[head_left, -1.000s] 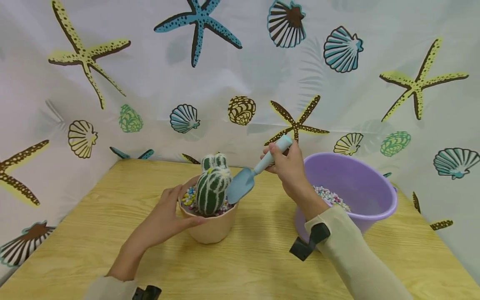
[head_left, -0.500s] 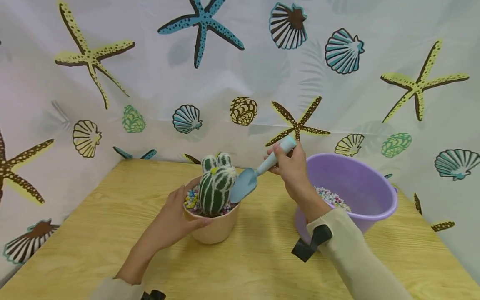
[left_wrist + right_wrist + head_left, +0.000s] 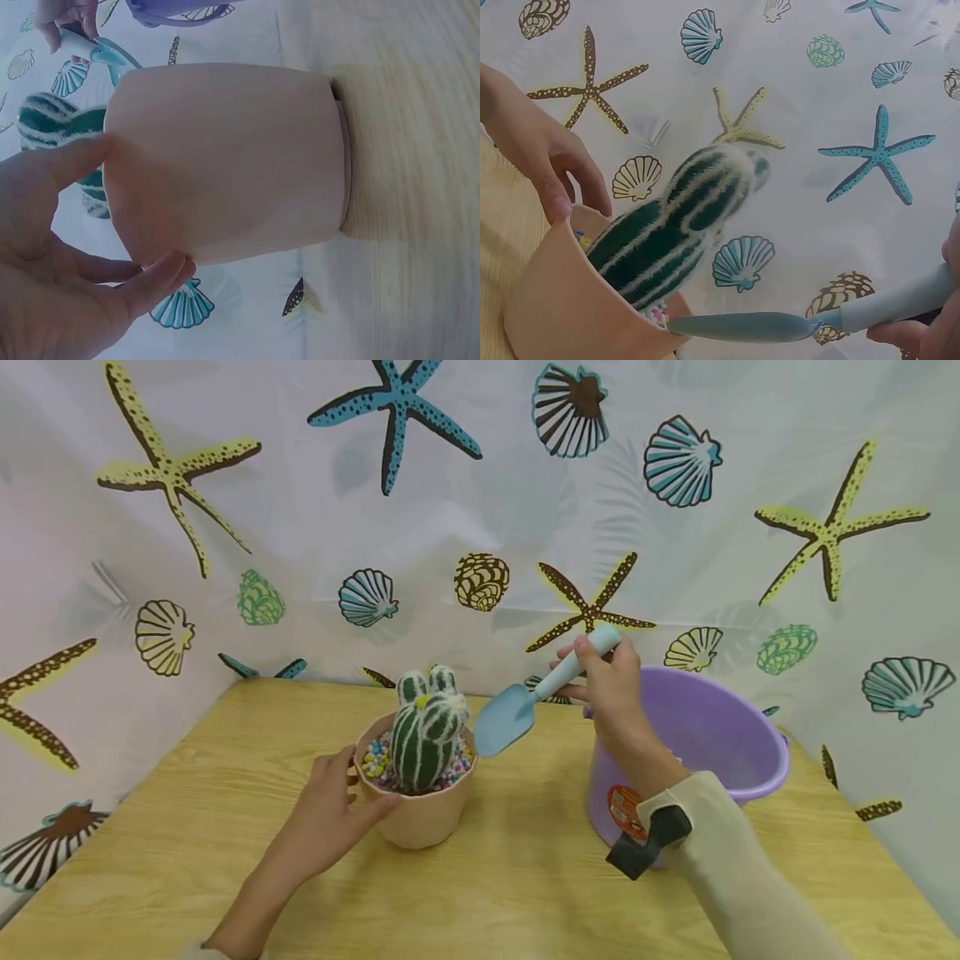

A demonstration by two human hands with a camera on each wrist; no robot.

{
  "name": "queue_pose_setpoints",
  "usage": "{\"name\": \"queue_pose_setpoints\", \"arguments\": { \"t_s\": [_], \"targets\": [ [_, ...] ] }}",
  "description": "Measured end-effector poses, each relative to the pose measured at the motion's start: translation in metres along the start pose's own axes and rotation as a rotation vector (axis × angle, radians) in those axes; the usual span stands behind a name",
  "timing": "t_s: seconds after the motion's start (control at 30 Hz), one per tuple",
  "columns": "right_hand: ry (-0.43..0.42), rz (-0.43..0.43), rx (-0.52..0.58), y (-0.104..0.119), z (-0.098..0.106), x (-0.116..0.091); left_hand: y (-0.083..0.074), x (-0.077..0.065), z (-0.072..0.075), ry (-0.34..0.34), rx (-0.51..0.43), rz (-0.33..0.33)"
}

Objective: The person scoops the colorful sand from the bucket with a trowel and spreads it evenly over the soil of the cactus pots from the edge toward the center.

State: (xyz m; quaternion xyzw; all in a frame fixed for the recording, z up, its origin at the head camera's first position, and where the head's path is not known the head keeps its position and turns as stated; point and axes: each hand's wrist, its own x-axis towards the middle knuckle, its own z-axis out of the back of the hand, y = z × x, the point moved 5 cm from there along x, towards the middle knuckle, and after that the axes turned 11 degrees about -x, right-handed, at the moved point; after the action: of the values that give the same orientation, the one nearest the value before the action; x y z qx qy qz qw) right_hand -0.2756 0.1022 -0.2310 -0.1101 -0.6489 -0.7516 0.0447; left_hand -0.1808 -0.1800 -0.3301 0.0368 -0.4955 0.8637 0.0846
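Observation:
A peach flower pot stands on the wooden table, holding a striped green-and-white toy cactus set in colourful pebbles. My left hand holds the pot at its left side, thumb at the front rim; the left wrist view shows thumb and fingertips against its wall. With curled fingers my right hand grips the handle of a light blue trowel. The trowel's blade points left, level with the top of the pot and just right of the rim, and no pebbles show on it.
A purple bucket with a red sticker stands at the right, partly behind my right forearm, which hides most of its contents. A white cloth printed with starfish and shells hangs behind the table.
The trowel and right hand have moved right, away from the cactus, so the blade has left the pot's rim. My left fingers have drawn back slightly along the rim.

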Motion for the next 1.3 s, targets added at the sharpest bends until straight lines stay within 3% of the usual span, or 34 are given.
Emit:
{"name": "queue_pose_setpoints", "arguments": {
  "t_s": [0.2,0.73,0.93,1.13,1.3],
  "targets": [
    [-0.022,-0.018,-0.01,0.004,0.015,0.0,-0.007,-0.007,-0.002,-0.026,0.016,0.042],
    [-0.018,-0.037,0.03,0.003,0.046,-0.001,-0.023,-0.021,-0.011,-0.034,0.063,0.028],
    [-0.031,-0.046,0.065,0.007,0.058,-0.003,-0.03,-0.023,-0.023,0.004,0.046,0.048],
    [-0.044,-0.043,0.073,0.008,0.071,-0.005,-0.045,-0.023,-0.038,0.012,0.008,-0.004],
    [-0.051,-0.053,0.074,0.005,0.08,-0.005,-0.057,-0.022,-0.054,0.029,-0.022,-0.011]
  ]
}}
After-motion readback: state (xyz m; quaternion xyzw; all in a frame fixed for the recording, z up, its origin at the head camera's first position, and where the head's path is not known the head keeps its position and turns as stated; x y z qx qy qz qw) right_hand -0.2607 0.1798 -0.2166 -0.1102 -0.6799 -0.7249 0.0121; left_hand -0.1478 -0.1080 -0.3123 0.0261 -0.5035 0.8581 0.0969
